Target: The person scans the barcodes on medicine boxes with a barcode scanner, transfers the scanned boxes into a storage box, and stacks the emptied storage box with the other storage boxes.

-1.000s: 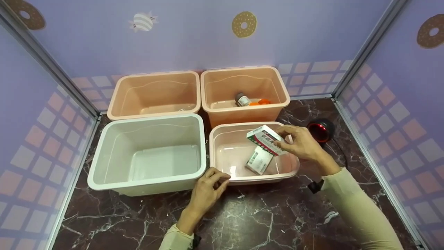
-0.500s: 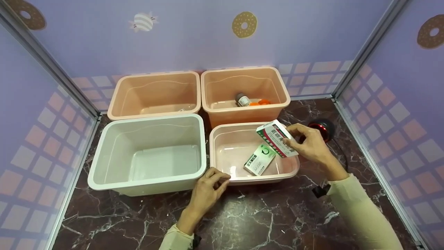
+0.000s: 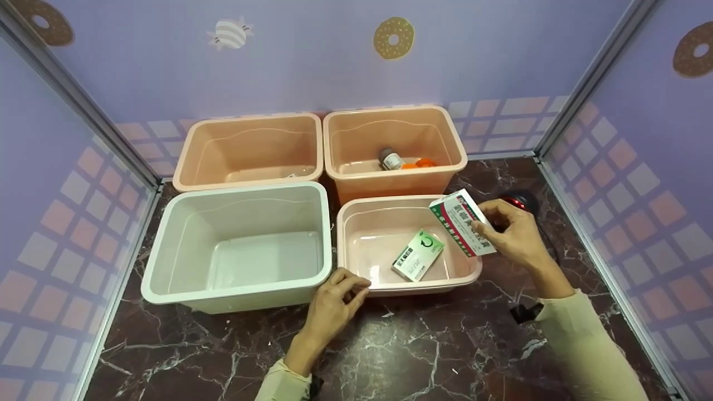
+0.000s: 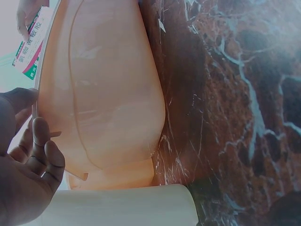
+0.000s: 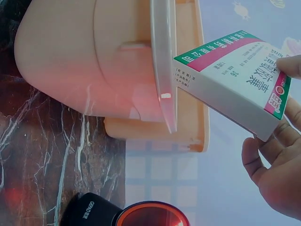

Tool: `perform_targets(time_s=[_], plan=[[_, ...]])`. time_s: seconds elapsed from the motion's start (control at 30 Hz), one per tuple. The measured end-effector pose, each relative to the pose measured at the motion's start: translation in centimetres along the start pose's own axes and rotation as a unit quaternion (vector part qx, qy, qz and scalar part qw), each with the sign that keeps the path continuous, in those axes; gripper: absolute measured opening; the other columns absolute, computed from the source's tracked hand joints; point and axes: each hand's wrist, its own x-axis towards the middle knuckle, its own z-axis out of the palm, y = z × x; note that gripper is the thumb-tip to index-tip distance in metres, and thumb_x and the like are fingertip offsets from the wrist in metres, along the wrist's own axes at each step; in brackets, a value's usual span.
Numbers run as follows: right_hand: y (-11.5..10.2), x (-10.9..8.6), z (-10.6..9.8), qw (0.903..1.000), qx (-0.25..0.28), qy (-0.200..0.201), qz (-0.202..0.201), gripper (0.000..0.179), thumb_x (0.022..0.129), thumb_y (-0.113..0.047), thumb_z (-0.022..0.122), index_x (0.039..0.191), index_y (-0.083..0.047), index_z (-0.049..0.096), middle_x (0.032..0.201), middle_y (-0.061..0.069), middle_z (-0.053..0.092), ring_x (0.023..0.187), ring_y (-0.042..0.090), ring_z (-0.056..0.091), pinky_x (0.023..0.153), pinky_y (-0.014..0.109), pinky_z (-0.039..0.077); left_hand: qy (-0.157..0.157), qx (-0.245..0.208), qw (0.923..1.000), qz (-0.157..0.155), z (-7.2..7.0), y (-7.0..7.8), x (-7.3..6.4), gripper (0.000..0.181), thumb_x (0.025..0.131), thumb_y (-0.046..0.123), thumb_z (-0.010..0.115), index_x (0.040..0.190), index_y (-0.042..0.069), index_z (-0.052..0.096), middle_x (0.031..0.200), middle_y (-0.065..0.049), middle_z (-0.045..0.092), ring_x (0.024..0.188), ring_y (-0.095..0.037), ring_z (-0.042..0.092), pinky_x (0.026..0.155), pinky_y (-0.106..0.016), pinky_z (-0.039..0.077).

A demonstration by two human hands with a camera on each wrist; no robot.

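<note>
- Tabletop [image 3: 384, 356]: dark and marbled, it bore branching white veins before you.
- Rear row: a left orange bin [image 3: 250, 136] and a right orange bin [image 3: 395, 185] stood just beside each other, farthest from you.
- Front row: a pale green bin [image 3: 234, 292] stood on your left, a pale pink bin [image 3: 373, 217] just beside it.
- Right: a black device [image 5: 89, 212], glowing red, sat near the pale pink bin, its cable [image 3: 550, 240] on your side.

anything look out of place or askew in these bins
Nothing visibly spilled or damaged. The green-and-white box lies diagonally in the pink tub, out of line with its sides, and the bottle in the rear right bin is tilted rather than upright.
</note>
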Motion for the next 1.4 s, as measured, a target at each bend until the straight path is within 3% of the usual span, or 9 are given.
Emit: perform_targets(time_s=[0.67, 0.9, 1.1, 1.2, 1.4], plan=[[0.8, -1.5, -1.8, 0.994, 0.034, 0.096, 0.039, 0.02, 0.088, -0.003, 0.073, 0.106, 0.004, 0.069, 0.083, -0.004, 0.067, 0.062, 0.004, 0.058, 0.054, 0.015, 0.049, 0.003, 0.004, 1.0, 0.005, 0.0, 0.0, 0.0, 0.009, 0.088, 0.017, 0.077, 0.097, 0.017, 0.076, 0.09, 0.005, 0.061, 0.068, -0.007, 0.06, 0.061, -0.012, 0.05], [3.7, -2.2, -2.1, 0.9892, 0.035, 0.132, 0.055, 0.022, 0.087, -0.005, 0.074, 0.108, 0.002, 0.069, 0.081, -0.012, 0.065, 0.065, 0.004, 0.058, 0.054, 0.015, 0.049, 0.007, 0.001, 0.9999, 0.008, 0.0, 0.0, 0.0, 0.009, 0.088, 0.016, 0.077, 0.097, 0.017, 0.075, 0.089, 0.005, 0.061, 0.068, -0.008, 0.062, 0.061, -0.012, 0.05], [2.4, -3.4, -2.4, 0.9852, 0.037, 0.14, 0.092, 0.023, 0.089, -0.006, 0.073, 0.109, 0.004, 0.068, 0.082, -0.01, 0.065, 0.067, 0.005, 0.058, 0.055, 0.016, 0.049, 0.007, 0.006, 0.9999, 0.007, 0.0, 0.0, 0.0, 0.009, 0.088, 0.017, 0.077, 0.097, 0.018, 0.076, 0.09, 0.005, 0.061, 0.068, -0.007, 0.061, 0.061, -0.013, 0.05], [3.1, -3.7, -2.4, 0.9839, 0.032, 0.145, 0.1, 0.025, 0.089, -0.007, 0.073, 0.11, 0.004, 0.067, 0.081, -0.012, 0.064, 0.065, 0.004, 0.058, 0.055, 0.015, 0.049, 0.008, 0.003, 0.9999, 0.007, 0.0, 0.0, 0.0, 0.009, 0.088, 0.018, 0.077, 0.097, 0.018, 0.076, 0.09, 0.005, 0.061, 0.068, -0.008, 0.061, 0.061, -0.012, 0.05], [6.8, -4.0, -1.8, 0.9798, -0.011, 0.16, 0.12, 0.027, 0.087, -0.013, 0.076, 0.111, -0.003, 0.069, 0.079, -0.018, 0.063, 0.064, 0.001, 0.058, 0.054, 0.013, 0.047, 0.014, -0.005, 0.9998, 0.013, 0.1, -0.1, 0.0, 0.009, 0.088, 0.017, 0.077, 0.097, 0.017, 0.076, 0.089, 0.005, 0.062, 0.066, -0.01, 0.062, 0.06, -0.012, 0.05]])
